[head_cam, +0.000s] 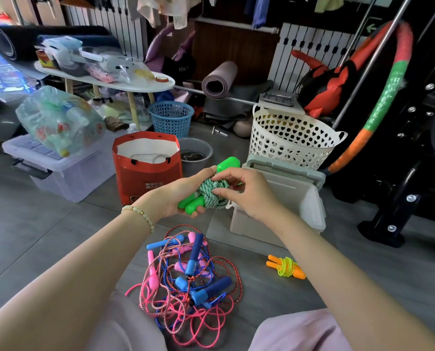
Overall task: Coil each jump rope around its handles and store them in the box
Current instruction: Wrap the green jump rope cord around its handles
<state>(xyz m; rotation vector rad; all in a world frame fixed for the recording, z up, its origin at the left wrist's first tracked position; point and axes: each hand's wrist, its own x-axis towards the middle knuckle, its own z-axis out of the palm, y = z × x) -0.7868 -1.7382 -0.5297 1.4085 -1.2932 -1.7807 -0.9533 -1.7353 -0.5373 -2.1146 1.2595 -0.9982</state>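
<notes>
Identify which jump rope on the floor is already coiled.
The orange-handled rope with yellow cord, lying alone near the box; the pink and blue ropes lie in a loose tangle.

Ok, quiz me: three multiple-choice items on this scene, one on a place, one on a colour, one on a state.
1. The orange-handled rope lies: A in the basket; B on the floor right of the tangled pile; C on the table.
2. Handles of the held rope, in the left hand, are: A pink; B green; C blue.
3. The tangled pile's ropes are: A loose; B coiled; C boxed.
B, it sits on grey floor beside the pile; B, bright green ends poke out of the grip; A, cords sprawl uncoiled.
</notes>
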